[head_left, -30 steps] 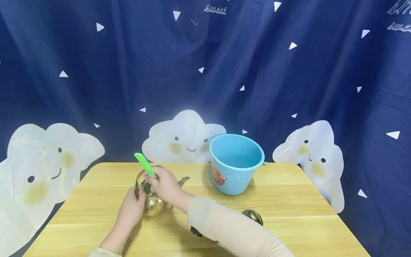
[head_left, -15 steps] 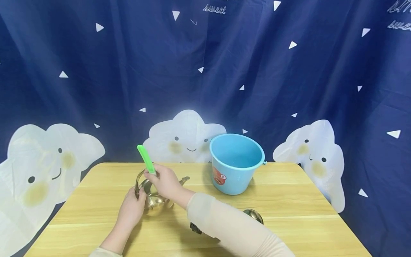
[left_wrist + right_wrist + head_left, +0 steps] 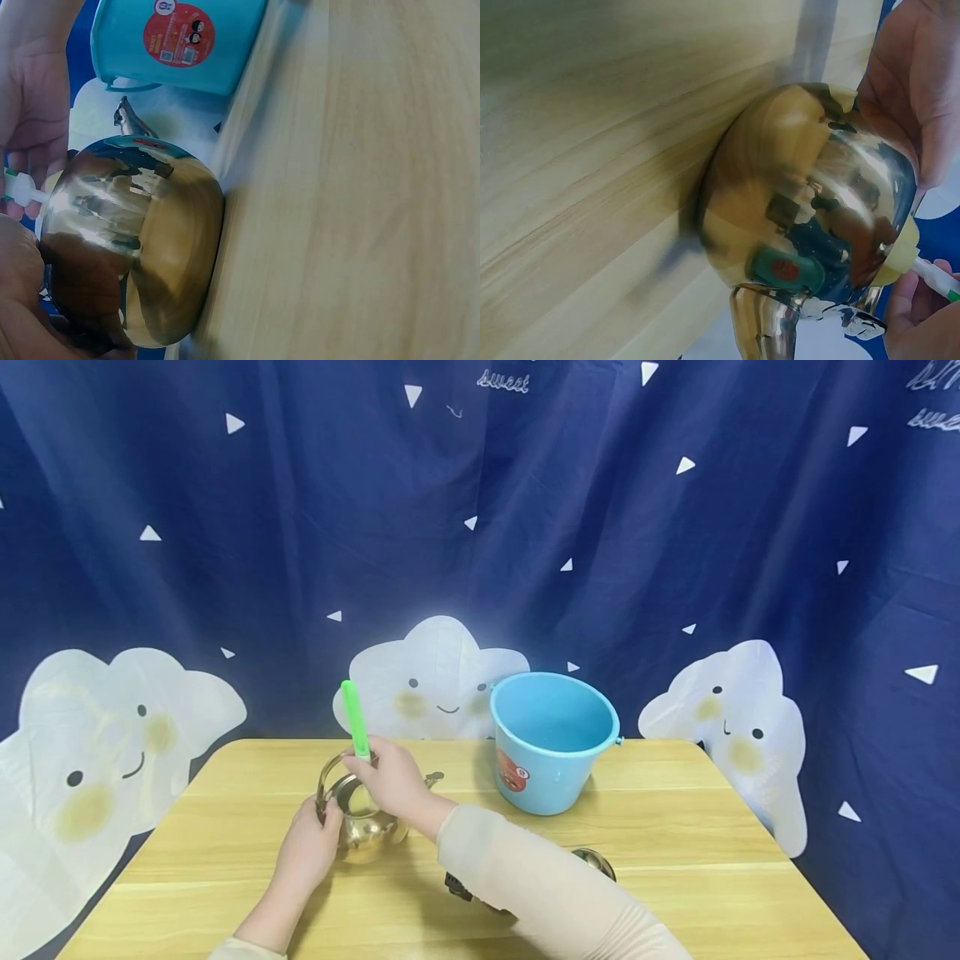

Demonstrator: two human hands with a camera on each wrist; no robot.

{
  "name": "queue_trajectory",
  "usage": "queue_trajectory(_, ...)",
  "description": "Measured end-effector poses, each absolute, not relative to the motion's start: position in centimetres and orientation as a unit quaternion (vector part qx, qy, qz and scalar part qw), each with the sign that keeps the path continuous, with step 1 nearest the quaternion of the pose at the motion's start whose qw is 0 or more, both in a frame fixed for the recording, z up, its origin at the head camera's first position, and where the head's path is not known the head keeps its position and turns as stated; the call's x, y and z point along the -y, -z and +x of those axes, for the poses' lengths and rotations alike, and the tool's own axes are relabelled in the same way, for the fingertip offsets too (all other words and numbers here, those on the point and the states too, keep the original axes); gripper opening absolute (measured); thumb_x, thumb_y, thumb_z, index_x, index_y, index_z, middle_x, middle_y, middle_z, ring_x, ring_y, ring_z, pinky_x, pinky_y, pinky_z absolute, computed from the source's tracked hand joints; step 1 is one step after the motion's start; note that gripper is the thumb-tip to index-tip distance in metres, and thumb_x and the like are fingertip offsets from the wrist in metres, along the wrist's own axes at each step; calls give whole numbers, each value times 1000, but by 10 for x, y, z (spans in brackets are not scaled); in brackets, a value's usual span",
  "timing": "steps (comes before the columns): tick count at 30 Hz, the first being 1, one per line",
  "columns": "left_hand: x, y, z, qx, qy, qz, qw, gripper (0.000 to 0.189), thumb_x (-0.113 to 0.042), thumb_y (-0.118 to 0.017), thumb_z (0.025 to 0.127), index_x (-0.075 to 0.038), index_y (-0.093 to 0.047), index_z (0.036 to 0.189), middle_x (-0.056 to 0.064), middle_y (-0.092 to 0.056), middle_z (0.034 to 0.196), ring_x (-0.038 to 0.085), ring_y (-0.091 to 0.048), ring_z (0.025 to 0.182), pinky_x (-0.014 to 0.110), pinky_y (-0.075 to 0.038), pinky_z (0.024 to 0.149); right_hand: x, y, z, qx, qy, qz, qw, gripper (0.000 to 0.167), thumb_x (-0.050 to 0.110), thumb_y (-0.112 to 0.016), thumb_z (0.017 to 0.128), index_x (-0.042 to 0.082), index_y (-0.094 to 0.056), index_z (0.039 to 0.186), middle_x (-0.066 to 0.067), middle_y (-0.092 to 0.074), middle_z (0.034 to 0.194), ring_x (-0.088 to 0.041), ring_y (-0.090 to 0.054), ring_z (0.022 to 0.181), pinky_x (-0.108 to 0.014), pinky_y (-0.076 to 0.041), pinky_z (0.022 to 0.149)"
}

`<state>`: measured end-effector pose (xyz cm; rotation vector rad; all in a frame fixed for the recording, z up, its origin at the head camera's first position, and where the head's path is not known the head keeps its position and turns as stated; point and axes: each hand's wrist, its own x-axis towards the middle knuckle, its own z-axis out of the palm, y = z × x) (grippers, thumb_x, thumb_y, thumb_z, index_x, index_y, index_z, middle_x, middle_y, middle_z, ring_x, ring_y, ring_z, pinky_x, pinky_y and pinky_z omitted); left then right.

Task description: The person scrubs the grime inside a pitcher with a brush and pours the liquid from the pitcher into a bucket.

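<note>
A shiny gold-coloured metal teapot stands without its lid at the left of the table. My left hand grips it at the handle side. With curled fingers my right hand holds a sponge brush by its green handle, nearly upright over the teapot's mouth. In the right wrist view the yellow sponge head shows at the rim, below a white neck; whatever part lies inside is hidden. The teapot's spout points away from my left hand.
A light blue bucket with a red sticker stands at the back, right of the teapot. A round gold-coloured lid lies nearer me, partly hidden by my right sleeve. A dark blue curtain hangs behind the wooden table.
The green handle has swung from leaning left to nearly upright and stands higher. My right hand has shifted slightly up and right, while my left hand and the teapot stay put.
</note>
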<state>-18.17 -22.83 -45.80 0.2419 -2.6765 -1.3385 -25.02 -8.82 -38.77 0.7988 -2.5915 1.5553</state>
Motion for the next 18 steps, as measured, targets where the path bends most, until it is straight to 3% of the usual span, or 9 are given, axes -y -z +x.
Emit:
queue_trajectory(3, 229, 458, -181, 893, 436, 79, 72, 65, -35, -26, 109, 23, -30, 140, 16, -56, 85, 24, -56, 69, 36, -52, 58, 87, 388, -252, 826, -504, 251, 11, 12, 26, -67, 97, 16, -72, 100, 8, -71, 87, -2, -62, 74, -19, -51, 66)
queue_trajectory(10, 228, 457, -180, 897, 428, 75, 78, 65, -34, -26, 109, 24, -29, 140, 23, -60, 93, 33, -63, 82, 46, -57, 68, 86, 387, -253, 819, -521, 240, 6, 11, 24, -67, 97, 14, -70, 95, 8, -66, 77, -3, -57, 63, -21, -49, 56)
queue_trajectory(15, 227, 456, -179, 899, 422, 83, 82, 67, -36, -25, 109, 23, -30, 140, 32, -59, 109, 47, -61, 103, 61, -53, 86, 86, 388, -253, 814, -535, 227, 3, 11, 24, -67, 97, 15, -69, 92, 7, -65, 74, -5, -54, 58, -22, -47, 51)
queue_trajectory(18, 226, 455, -180, 899, 423, 86, 81, 66, -36, -25, 109, 22, -30, 141, 35, -58, 114, 52, -58, 109, 65, -50, 90, 85, 389, -253, 812, -542, 218, 2, 12, 25, -67, 97, 16, -67, 90, 5, -66, 74, -6, -52, 56, -22, -45, 49)
